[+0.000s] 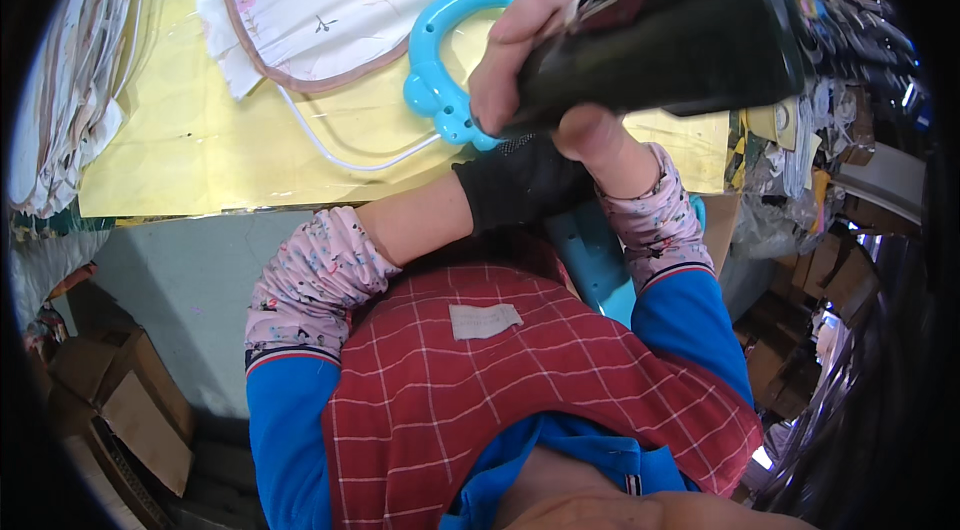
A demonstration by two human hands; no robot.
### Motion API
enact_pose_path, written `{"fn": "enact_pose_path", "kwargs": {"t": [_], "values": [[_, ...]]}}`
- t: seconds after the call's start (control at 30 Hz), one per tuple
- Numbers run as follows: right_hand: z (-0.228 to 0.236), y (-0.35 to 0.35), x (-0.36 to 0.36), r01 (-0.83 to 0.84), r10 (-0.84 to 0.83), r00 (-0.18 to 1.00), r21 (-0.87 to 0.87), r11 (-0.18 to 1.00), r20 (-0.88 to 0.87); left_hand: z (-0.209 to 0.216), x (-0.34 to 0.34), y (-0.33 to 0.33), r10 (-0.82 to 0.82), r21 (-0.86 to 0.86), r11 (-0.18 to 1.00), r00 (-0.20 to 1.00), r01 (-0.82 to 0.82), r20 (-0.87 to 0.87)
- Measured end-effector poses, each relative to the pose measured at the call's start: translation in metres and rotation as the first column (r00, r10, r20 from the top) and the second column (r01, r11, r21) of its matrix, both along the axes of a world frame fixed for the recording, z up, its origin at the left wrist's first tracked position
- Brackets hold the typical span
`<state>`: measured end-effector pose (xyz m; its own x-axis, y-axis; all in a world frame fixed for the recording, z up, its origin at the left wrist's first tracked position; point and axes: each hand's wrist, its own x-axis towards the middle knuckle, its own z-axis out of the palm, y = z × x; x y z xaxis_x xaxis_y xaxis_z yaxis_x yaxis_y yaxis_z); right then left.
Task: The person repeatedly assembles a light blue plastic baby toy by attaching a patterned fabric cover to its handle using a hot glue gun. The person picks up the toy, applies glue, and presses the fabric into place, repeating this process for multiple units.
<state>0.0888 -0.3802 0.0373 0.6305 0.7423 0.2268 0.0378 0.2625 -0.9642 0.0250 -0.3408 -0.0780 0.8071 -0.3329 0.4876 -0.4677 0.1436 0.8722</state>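
Fingers of my right hand (590, 136) look closed around a dark object (665, 45) above the yellow table (165, 145) at right, where a loose hold could drop its bulk onto the turquoise ring (427, 42), and how open my gloved left hand (522, 188) is I cannot tell.
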Motion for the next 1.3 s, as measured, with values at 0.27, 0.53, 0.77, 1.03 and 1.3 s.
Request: {"fn": "enact_pose_path", "kwargs": {"t": [0.27,0.53,0.77,1.03,1.3], "values": [[-0.012,0.005,0.011,-0.17,0.16,0.985,0.195,0.966,0.07,0.012,-0.002,0.012,-0.03,0.015,0.999,0.999,0.03,0.023],[0.002,-0.001,0.006,-0.07,0.069,0.998,0.148,0.987,0.01,-0.031,-0.002,-0.004,0.194,0.323,0.66,0.57,-0.678,0.798],[-0.004,0.005,0.001,-0.087,0.091,0.996,0.234,0.968,-0.004,-0.019,0.001,-0.003,0.222,0.19,0.928,0.885,-0.32,0.409],[-0.023,0.005,0.001,-0.206,0.197,0.979,0.267,0.941,0.061,-0.008,0.004,-0.002,0.181,0.078,0.976,0.959,-0.202,0.218],[0.004,0.004,0.002,-0.042,0.027,0.997,0.226,0.973,0.072,-0.013,-0.002,0.0,0.202,0.114,0.965,0.944,-0.238,0.261]]}}
